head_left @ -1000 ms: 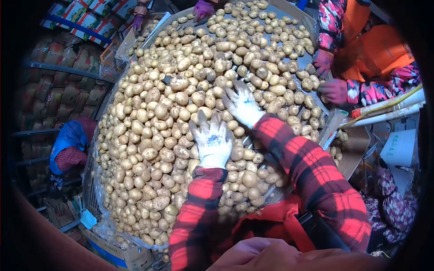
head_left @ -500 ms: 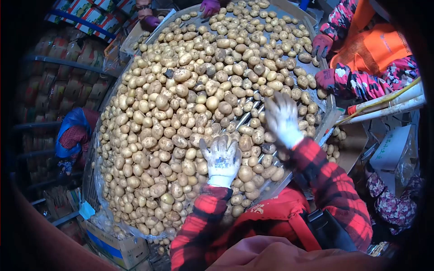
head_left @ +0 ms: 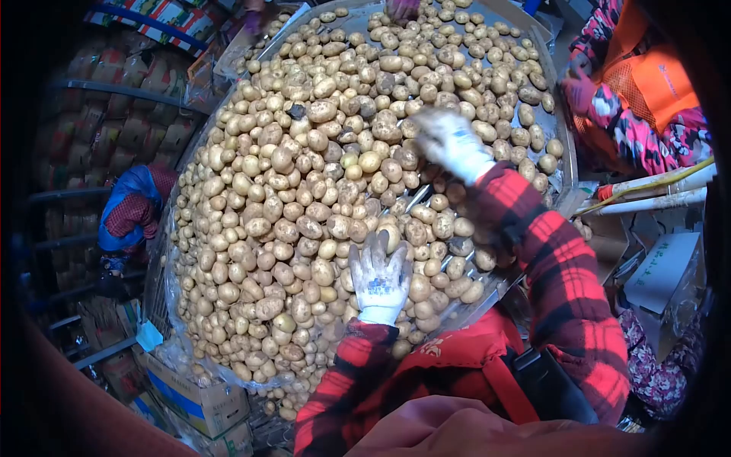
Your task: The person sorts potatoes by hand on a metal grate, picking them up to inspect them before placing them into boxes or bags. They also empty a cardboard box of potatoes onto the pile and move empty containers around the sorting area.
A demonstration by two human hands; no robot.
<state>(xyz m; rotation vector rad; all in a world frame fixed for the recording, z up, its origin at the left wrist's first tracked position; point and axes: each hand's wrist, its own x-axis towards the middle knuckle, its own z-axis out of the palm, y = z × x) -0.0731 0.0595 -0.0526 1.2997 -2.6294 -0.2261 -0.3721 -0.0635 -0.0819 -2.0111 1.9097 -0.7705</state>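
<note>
Since half a second ago, the right hand (head_left: 451, 143) has swung left and farther out over the potatoes (head_left: 304, 228); its grip is blurred, so I cannot tell its state. Nearer the body, the left hand (head_left: 378, 278), in a grimy knit glove, lies flat, fingers spread, on smooth, rounded tan tubers heaped on the slatted metal table (head_left: 560, 164), their long axes pointing every way.

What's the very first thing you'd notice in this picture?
A huge heap of potatoes fills the middle, spread over a metal table. Two hands in white gloves lie on it: the left hand near the front edge, the right hand further in. At the top right, a person in an orange vest stands by.
</note>
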